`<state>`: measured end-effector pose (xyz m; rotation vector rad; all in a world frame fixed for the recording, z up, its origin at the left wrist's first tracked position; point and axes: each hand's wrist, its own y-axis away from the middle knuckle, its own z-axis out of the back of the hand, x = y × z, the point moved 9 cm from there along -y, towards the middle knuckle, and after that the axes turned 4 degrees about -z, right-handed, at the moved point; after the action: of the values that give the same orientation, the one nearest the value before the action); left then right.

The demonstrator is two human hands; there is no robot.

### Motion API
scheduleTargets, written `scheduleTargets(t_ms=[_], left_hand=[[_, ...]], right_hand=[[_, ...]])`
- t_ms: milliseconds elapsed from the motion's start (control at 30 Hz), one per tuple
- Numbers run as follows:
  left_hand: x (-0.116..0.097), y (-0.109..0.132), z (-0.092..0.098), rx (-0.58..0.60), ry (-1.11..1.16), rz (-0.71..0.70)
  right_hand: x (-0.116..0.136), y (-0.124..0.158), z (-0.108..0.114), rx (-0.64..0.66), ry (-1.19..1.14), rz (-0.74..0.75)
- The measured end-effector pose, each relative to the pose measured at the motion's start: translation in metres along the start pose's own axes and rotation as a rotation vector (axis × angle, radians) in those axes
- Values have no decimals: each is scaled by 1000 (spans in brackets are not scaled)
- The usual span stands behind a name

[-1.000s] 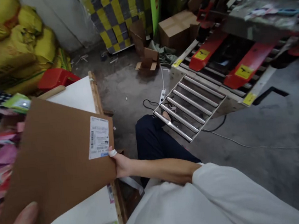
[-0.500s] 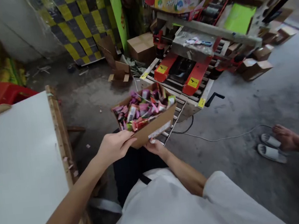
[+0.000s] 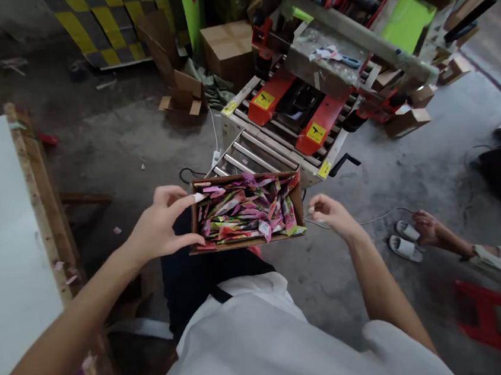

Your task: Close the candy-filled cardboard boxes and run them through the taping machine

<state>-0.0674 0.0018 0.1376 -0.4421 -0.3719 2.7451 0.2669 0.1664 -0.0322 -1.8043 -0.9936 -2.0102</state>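
Right hand (image 3: 330, 216) now off carton (image 3: 297, 201), fingers half curled, left hand (image 3: 165, 225) spread at its end, underside hidden

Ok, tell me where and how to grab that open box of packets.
Probably best by its two short ends: left hand from the left, right hand from the right, palms against the outer walls. The box is longer from side to side, and its open top is crowded with packets. The left hand is at the left end; the right stands apart.
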Motion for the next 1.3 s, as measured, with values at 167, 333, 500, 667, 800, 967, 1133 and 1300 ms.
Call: scheduleTargets(t_ms=[167, 333, 500, 667, 800, 967, 1133, 1300], left_hand=[[-1, -32, -42, 330, 102, -1], [-18, -50, -69, 470, -28, 1], [-18, -62, -91, 551, -148, 23], [-5, -62, -134, 709, -174, 91], [8, -69, -144, 678, -133, 140], [18, -50, -125, 605, 23, 157], [46, -15, -122, 629, 202, 181], [68, -11, -119, 523, 308, 189]], right_hand=[[74, -11, -55, 287, 98, 125], [97, -22, -101, 333, 597, 188], [98, -34, -126, 337, 1026, 193], [70, -52, -164, 363, 1411, 186], [70, -72, -161, 335, 1469, 212], [77, -47, -150, 537, 1220, 130], [84, -34, -143, 425, 1181, 272], [77, -53, -140, 453, 1096, 172]])
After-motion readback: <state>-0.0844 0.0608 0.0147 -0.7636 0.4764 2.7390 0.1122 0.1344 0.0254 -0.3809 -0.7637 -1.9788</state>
